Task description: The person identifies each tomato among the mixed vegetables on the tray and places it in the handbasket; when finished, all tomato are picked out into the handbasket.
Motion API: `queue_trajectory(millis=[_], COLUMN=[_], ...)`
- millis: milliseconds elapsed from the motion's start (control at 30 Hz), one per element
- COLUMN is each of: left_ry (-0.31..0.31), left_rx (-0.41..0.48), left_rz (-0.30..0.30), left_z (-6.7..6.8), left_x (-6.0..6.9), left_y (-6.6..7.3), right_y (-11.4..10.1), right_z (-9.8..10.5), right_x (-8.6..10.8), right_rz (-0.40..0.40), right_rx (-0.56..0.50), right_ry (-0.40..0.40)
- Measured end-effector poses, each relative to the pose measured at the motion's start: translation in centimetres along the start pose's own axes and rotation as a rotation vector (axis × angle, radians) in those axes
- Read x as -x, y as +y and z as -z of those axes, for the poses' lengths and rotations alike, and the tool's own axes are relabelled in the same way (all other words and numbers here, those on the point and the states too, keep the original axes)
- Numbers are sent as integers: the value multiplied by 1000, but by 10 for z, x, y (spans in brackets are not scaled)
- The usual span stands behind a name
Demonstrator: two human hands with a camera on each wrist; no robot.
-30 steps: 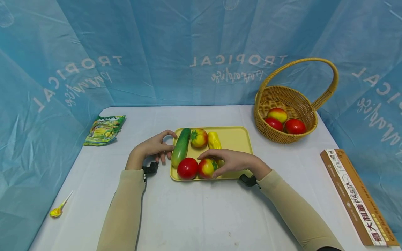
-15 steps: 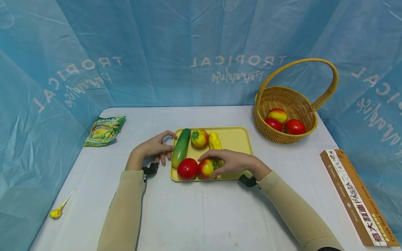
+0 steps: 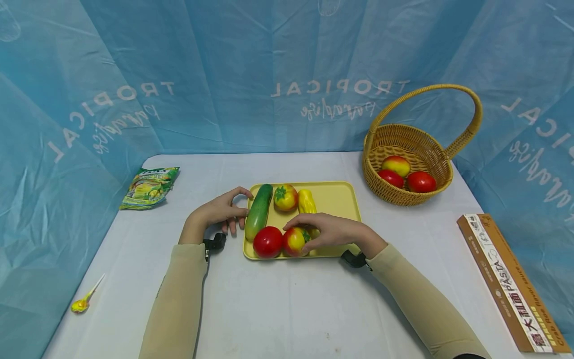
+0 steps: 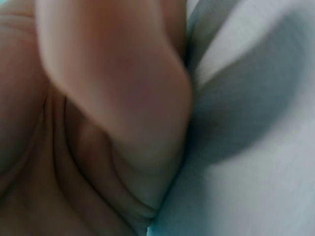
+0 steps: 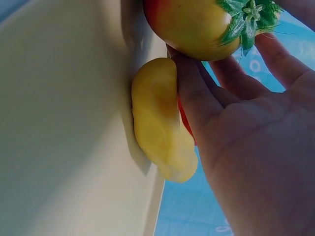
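My right hand [image 3: 332,230] curls its fingers and thumb round a red-and-yellow fruit with a green leafy cap [image 3: 294,242], at the front of the yellow tray [image 3: 336,199]. In the right wrist view, a lumpy yellow vegetable [image 5: 157,118] lies close to those fingers. A plain red fruit [image 3: 267,242] sits left of the held one. At the tray's left rim is my left hand [image 3: 217,209], its index finger and thumb bent loosely beside the cucumber [image 3: 258,213]; whether they touch it I cannot tell. Behind lies a second red-and-yellow fruit [image 3: 285,198].
A wicker basket [image 3: 374,182] with a tall handle holds 3 fruits at the back right. Further right lies a long pasta box [image 3: 511,281]. On the left are a green snack packet [image 3: 150,187] and a lollipop [image 3: 82,301]. A blue curtain [image 3: 251,60] surrounds the table [image 3: 287,314].
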State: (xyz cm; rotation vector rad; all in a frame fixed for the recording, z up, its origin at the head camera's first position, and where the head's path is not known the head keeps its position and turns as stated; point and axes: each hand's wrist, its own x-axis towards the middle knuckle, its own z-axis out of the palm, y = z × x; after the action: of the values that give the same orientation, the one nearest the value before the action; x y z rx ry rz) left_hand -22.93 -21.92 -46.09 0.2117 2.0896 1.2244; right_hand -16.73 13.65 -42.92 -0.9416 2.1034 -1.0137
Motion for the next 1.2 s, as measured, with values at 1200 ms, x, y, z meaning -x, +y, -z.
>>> queue_trajectory(millis=[1200], left_ry=[7], left_rx=[-10], left_rz=[10], left_z=[1], left_x=[0], left_y=[1], right_y=[-3], right_z=[59], right_x=[47], right_rz=[84], right_rx=[-255], right_ry=[271])
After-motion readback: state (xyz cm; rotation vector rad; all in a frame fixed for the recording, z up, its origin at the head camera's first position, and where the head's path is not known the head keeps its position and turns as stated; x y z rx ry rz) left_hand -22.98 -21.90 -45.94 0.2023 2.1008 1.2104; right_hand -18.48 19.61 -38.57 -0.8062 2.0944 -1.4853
